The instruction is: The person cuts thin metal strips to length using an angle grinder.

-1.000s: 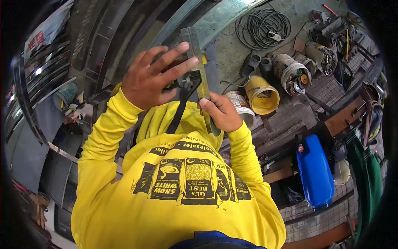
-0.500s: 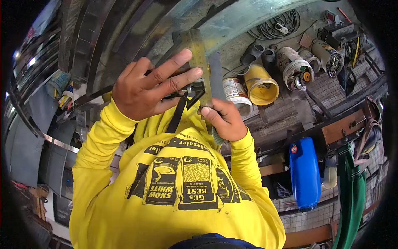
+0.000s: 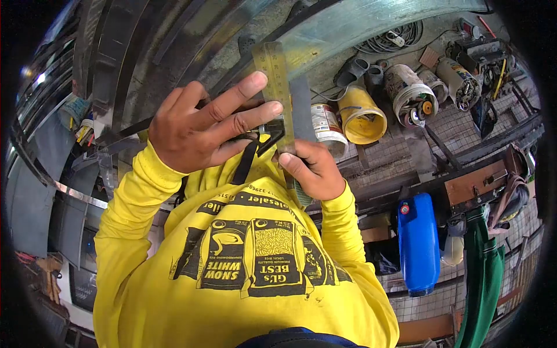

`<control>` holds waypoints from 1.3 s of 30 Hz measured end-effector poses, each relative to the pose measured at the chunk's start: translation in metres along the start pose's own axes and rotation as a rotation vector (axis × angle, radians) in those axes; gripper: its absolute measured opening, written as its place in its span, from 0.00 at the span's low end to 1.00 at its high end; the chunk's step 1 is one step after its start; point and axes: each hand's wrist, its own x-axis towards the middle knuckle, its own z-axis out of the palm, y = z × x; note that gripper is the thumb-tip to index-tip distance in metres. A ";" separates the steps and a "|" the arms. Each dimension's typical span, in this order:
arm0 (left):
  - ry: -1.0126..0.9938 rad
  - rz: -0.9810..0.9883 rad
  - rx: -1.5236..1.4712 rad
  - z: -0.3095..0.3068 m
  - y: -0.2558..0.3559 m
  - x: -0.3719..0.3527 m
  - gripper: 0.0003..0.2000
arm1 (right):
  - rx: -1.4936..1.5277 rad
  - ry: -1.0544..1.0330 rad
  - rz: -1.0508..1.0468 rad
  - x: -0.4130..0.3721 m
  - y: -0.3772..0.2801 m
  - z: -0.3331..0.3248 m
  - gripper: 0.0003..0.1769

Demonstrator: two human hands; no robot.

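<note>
Firmly gripped the steel ruler [image 3: 274, 75] near its lower end with right hand [image 3: 311, 169] closed; laid left hand [image 3: 200, 130], fingers spread, over the black clamp [image 3: 268, 134].

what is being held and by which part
A metal ruler: the right hand grips its lower end; the left hand lays flat fingers against its middle.

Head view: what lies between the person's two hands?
In the head view, a steel ruler and a black bracket lie between the left hand and the right hand, which grips the ruler's lower end.
</note>
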 end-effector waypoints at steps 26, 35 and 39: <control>0.035 0.003 0.023 0.001 0.003 0.002 0.33 | 0.306 -0.188 0.017 -0.093 -0.048 0.024 0.10; 0.021 -0.002 0.011 -0.002 0.004 0.002 0.34 | 0.086 0.784 0.067 -0.050 -0.077 0.021 0.10; 0.017 -0.007 0.004 -0.003 0.004 0.003 0.34 | -0.259 0.925 -0.230 -0.005 -0.071 0.032 0.10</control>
